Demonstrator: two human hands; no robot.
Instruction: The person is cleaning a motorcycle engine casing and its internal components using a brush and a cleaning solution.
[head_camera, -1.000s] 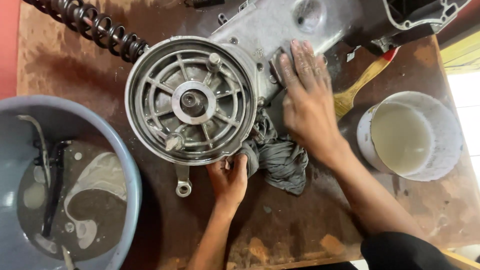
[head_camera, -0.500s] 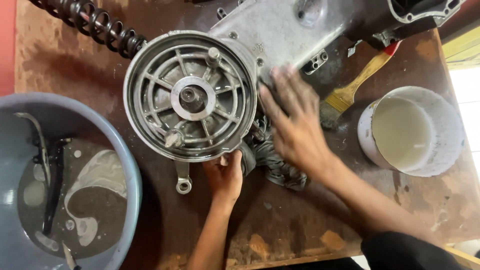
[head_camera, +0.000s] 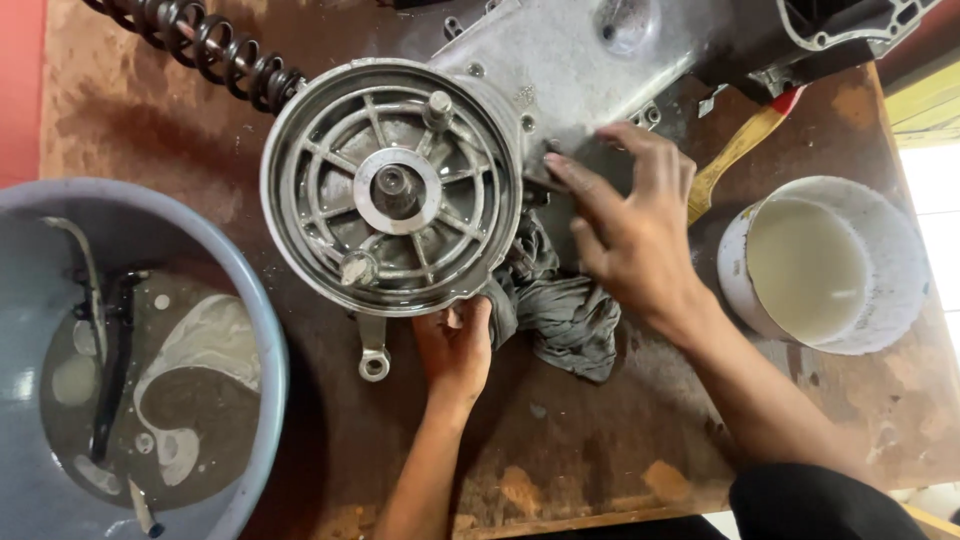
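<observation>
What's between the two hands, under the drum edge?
In the head view, a crumpled dark grey rag lies between the left hand and the right hand, partly tucked under the round metal drum on the wooden table.

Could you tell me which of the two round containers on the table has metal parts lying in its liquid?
The large grey-blue basin at the left edge; dark metal parts lie in its murky liquid. The small white bucket on the right shows only pale liquid.

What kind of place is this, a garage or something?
Probably a small repair workshop: a metal engine casing lies on a stained wooden bench, beside a grey rag and a basin of dirty liquid.
</observation>
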